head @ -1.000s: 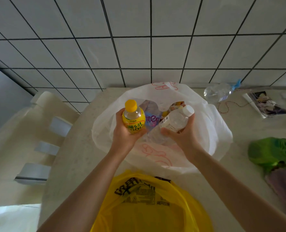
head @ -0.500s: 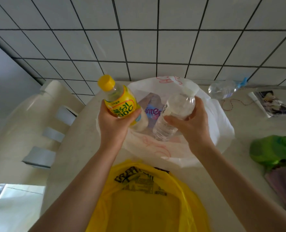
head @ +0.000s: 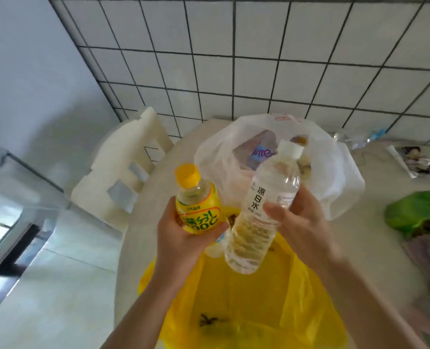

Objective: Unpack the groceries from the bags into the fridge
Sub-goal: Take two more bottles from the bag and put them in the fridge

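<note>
My left hand point(head: 183, 238) grips a yellow-capped, yellow-labelled drink bottle point(head: 196, 205), and a small white bottle point(head: 217, 244) peeks out under its fingers. My right hand point(head: 299, 222) holds a clear water bottle point(head: 261, 210) with a white cap, tilted. Both bottles hang above the table, in front of the open white plastic bag point(head: 334, 177), which still holds several packaged items. A yellow plastic bag point(head: 246, 311) lies nearest me, under my forearms.
The round beige table point(head: 143, 222) stands against a tiled wall. A green bag point(head: 415, 210), a clear bottle point(head: 354, 139) and a packet point(head: 412, 157) lie at the right. A white chair point(head: 125, 170) stands left of the table, with pale floor beyond.
Both hands have lifted the two bottles out of the white bag and drawn them toward me. The view has swung left, showing more floor and chair.
</note>
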